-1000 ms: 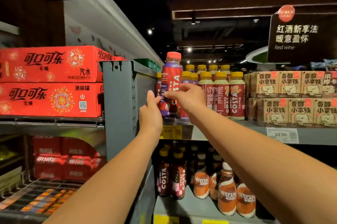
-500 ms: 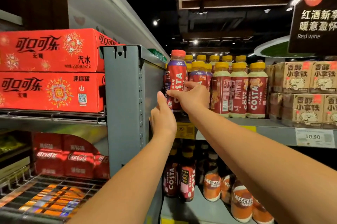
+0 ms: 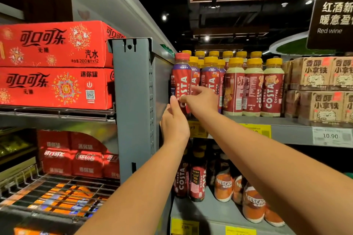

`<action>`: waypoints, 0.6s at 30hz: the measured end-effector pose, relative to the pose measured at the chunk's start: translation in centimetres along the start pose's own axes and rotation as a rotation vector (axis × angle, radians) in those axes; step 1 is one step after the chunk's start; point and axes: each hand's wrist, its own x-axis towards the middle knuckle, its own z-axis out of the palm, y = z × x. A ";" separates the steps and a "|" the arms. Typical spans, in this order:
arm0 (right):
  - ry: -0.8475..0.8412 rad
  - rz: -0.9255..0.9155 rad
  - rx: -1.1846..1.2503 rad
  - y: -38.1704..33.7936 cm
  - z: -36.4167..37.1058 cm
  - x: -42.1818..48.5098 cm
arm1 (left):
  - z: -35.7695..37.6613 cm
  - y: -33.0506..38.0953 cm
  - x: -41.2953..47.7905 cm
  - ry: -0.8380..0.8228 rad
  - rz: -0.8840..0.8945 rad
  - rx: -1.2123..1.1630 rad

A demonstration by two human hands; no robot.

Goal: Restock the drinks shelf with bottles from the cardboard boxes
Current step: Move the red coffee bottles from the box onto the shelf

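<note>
Centrally: red-capped Costa bottle (image 3: 181, 80), upright at the left end of the shelf (image 3: 290, 131), base hidden behind hands. Thumb and fingers of the right hand (image 3: 202, 102) clamp its label; left hand (image 3: 174, 125) fingers straight, together, apparently touching its side.

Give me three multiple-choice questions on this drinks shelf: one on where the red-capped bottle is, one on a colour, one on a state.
1. Where does the red-capped bottle stand?
A) at the left end of the upper shelf, beside the grey post
B) on the lower shelf
C) on top of the red cartons

2. What colour are the caps of the other bottles on that shelf?
A) green
B) yellow
C) white

3. How is the red-capped bottle placed?
A) lying on its side
B) upside down
C) upright, cap on

Answers:
1 A: it is the leftmost bottle, right next to the post.
2 B: every cap visible in those rows is yellow.
3 C: its cap points straight up.
</note>
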 end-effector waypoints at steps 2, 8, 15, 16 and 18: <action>0.025 -0.004 -0.014 0.2 0.1 0.0 | -0.1 -0.2 -0.1 -0.007 -0.004 0.015; 0.049 -0.008 -0.045 0.3 0.3 -0.2 | -0.5 -0.7 0.2 -0.048 0.001 0.022; -0.038 -0.152 -0.247 0.2 -2.7 -2.4 | -1.4 -0.9 -0.7 -0.102 0.086 0.185; -0.067 -0.185 -0.319 0.2 -3.6 -3.0 | -1.6 -0.9 -1.2 -0.108 0.103 0.254; -0.143 -0.236 -0.480 0.4 -5.4 -4.3 | -2.1 -0.6 -2.6 -0.119 0.154 0.423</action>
